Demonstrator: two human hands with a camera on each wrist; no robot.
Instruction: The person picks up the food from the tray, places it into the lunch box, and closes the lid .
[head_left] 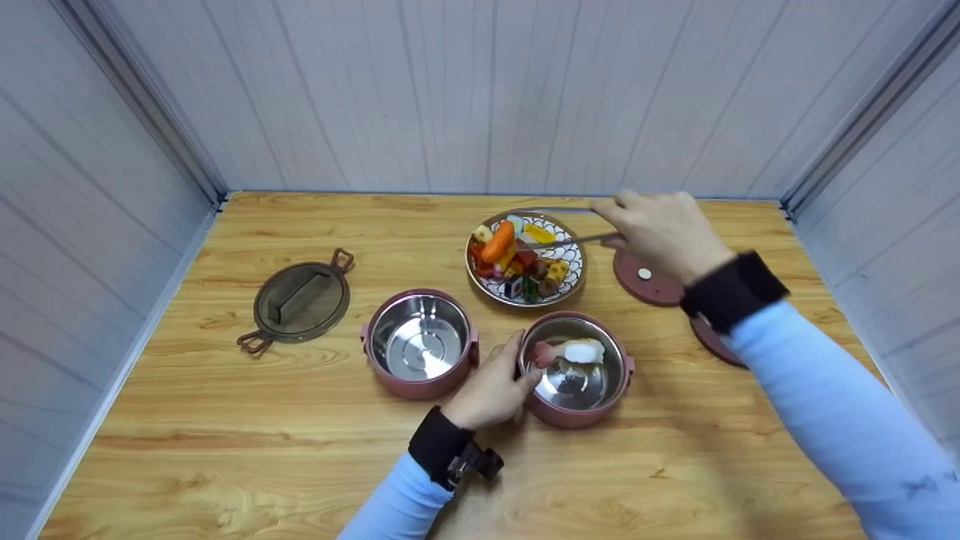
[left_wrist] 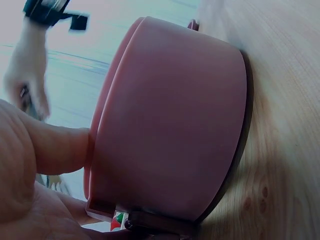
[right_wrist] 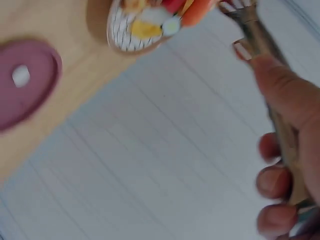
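Observation:
My right hand (head_left: 660, 229) grips a pair of metal tongs (right_wrist: 272, 55), their arms apart above the patterned plate (head_left: 574, 262). A carrot (head_left: 498, 241) and other colourful food pieces lie heaped on that plate, close to the tong tips. Whether the tips touch any food I cannot tell. My left hand (head_left: 491, 390) holds the left side of a pink pot (left_wrist: 170, 115), its thumb at the rim. Inside this pot, on the steel bottom, lies a piece of shrimp sushi (head_left: 581, 351) with a reddish tail.
A second pink pot (head_left: 420, 386) with a steel inside stands left of my left hand. Farther left lies a dark round lid (head_left: 300, 304) with brown side loops. Two pink lids (head_left: 649, 281) rest under and beside my right forearm. Panel walls (head_left: 450, 97) enclose the wooden table.

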